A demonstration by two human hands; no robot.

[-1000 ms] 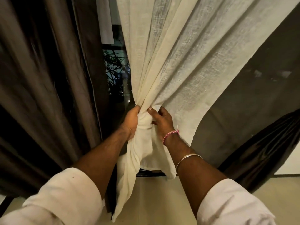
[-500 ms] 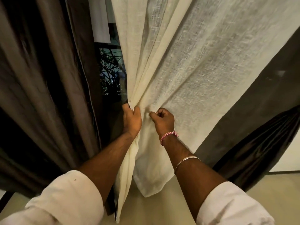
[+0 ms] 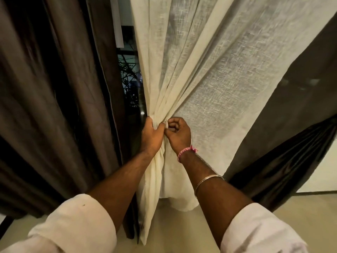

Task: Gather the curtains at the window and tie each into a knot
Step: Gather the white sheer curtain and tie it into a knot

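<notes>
The cream sheer curtain (image 3: 209, 73) is hung across the centre and 12–2 o'clock of the view, w/ its folds drawn down to a gathered point just below centre. That bunch is gripped by the left hand (image 3: 152, 136), fingers and thumb wrapped round the cloth. Touching it at 3 o'clock, the right hand (image 3: 177, 133) is curled, a fold pinched between thumb and fingertips. So both grips are clamped on the curtain. Below the hands the gathered cloth is hung as a loose tail toward 6 o'clock, its end near the floor (image 3: 182, 232); no knot is seen in it.

A dark brown curtain (image 3: 54, 97) is hung at 9 o'clock, another brown curtain (image 3: 284, 170) at 4 o'clock. A strip of dark window (image 3: 130, 83) is shown between left brown curtain and sheer. A pink thread band (image 3: 186, 152) and metal bangle (image 3: 207, 180) are worn on the right wrist/forearm; white sleeves are rolled on both arms.
</notes>
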